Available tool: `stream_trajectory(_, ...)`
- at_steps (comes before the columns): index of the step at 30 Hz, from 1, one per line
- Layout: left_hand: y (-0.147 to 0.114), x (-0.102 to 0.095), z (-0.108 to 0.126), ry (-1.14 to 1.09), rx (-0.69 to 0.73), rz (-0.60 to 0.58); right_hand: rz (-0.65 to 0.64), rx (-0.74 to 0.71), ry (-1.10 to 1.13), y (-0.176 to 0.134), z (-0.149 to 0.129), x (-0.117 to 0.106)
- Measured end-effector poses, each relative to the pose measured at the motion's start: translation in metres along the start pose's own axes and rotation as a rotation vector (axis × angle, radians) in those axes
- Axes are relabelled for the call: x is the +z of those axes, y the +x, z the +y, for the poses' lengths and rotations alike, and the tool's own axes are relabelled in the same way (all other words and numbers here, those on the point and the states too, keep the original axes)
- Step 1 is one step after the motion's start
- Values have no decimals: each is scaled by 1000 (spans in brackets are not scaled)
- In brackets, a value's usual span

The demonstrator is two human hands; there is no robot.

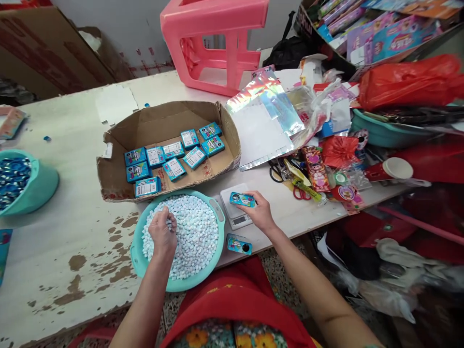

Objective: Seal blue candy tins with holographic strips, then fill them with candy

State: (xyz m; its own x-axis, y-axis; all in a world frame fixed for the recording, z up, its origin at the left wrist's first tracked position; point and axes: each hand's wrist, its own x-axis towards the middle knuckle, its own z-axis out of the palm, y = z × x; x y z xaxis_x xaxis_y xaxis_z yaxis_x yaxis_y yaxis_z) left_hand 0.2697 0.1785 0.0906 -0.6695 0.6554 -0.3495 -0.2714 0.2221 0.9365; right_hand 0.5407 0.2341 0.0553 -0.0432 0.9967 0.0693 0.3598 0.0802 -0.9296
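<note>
A turquoise basin (135, 241) full of small pale blue and white candies (195, 232) stands at the table's front edge. Over it, my left hand (163, 229) is closed, fingertips pinched together around a few candies that are mostly hidden. My right hand (259, 210) grips a small blue candy box (242, 199) by its end, above a white digital scale (232, 212); a round dark opening shows on the box. Another blue candy box (239, 244) lies on the table just in front of the scale.
Behind the basin, a cut-down cardboard box (170, 116) holds several blue candy boxes (174, 169). A turquoise bucket (43, 188) of shiny blue wrapped pieces stands left. A pink stool (213, 48) lies at the back. Scissors (300, 193), packets and a paper cup (397, 169) crowd the right.
</note>
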Motion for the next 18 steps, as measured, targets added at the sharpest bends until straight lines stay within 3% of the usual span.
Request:
stream_trajectory(4,-5,1,-10,421,299,-10,-30,40,-2,4,25,9)
stream_trajectory(6,-6,-1,-15,529,370,-48,-35,48,9,3,26,5)
stream_trajectory(11,-4,-6,-24,518,383,-74,128,117,45,-8,28,-27)
stream_trajectory(15,-2,-9,-21,488,409,-51,308,273,54,-26,49,-53)
stream_trajectory(18,-1,-10,-17,479,416,-53,366,325,58,-41,65,-60)
